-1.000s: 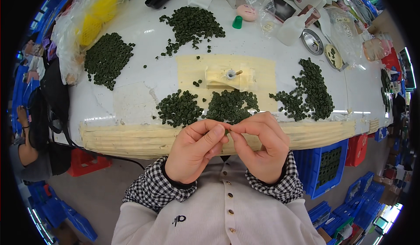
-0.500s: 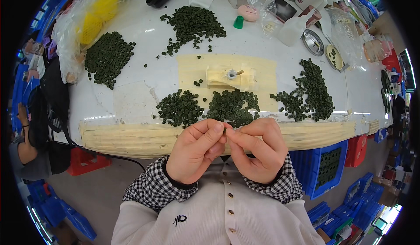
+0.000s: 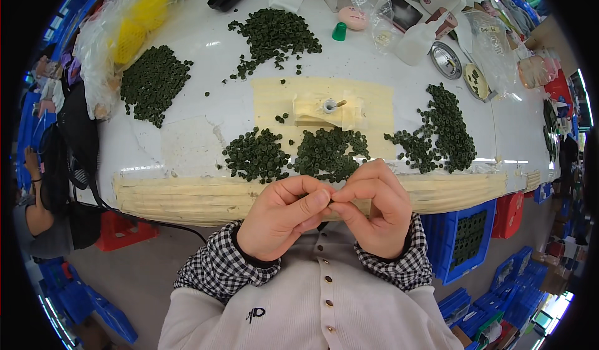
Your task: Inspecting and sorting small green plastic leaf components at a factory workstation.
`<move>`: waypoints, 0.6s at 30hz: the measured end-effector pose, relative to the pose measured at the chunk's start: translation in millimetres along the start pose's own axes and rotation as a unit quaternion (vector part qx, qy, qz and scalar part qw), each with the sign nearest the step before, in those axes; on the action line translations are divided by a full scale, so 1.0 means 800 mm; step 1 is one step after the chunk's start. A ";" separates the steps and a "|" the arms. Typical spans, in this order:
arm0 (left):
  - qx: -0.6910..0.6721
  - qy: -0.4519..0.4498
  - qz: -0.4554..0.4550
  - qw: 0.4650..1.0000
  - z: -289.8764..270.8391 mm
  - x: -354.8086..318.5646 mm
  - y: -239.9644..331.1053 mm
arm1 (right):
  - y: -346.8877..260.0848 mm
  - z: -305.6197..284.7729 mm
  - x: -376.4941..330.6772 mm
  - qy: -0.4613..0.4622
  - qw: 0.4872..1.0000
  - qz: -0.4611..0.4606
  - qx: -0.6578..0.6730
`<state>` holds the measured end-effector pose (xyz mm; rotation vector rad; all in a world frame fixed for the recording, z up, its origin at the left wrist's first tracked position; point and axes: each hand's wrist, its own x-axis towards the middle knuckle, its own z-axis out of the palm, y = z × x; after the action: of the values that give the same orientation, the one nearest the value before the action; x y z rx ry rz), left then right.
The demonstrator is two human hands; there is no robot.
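Note:
My left hand [image 3: 284, 216] and my right hand [image 3: 379, 207] meet at their fingertips above the table's front edge. Both are closed in a pinch on a small dark green part [image 3: 331, 202], mostly covered by the fingers. Just beyond them lie two heaps of small dark green ring-shaped pieces, a left heap [image 3: 256, 155] and a middle heap [image 3: 331, 153]. Behind these, a small block fixture [image 3: 312, 109] is taped to the tabletop, with a metal collar and a thin brown pin sticking out of it.
More dark green pieces lie in a far heap [image 3: 277, 34], a left heap [image 3: 155, 83] and a right heap [image 3: 450, 128]. A green cap [image 3: 339, 31], a round metal tin [image 3: 446, 60] and plastic bags stand toward the back. A blue crate [image 3: 458, 269] sits below the table's right side.
My joined fingertips have come slightly down toward my body, and the right fingers have shifted their grip around the small part. The heaps look the same.

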<state>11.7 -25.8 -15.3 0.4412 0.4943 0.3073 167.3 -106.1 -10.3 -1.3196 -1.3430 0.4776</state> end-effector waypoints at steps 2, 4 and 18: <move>-0.001 0.002 0.002 1.000 0.001 0.000 0.000 | -0.001 0.000 0.001 0.007 0.999 -0.022 -0.037; 0.008 -0.002 0.016 1.000 0.000 0.000 -0.002 | -0.002 0.000 0.004 0.006 0.996 -0.057 -0.072; 0.257 0.033 0.097 0.961 -0.002 -0.010 0.010 | -0.007 -0.011 0.007 -0.037 0.988 -0.098 -0.112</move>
<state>2.7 -21.4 -9.2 0.9913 0.5971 0.3833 174.0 -106.1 -0.3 -1.3441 -1.6070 0.2475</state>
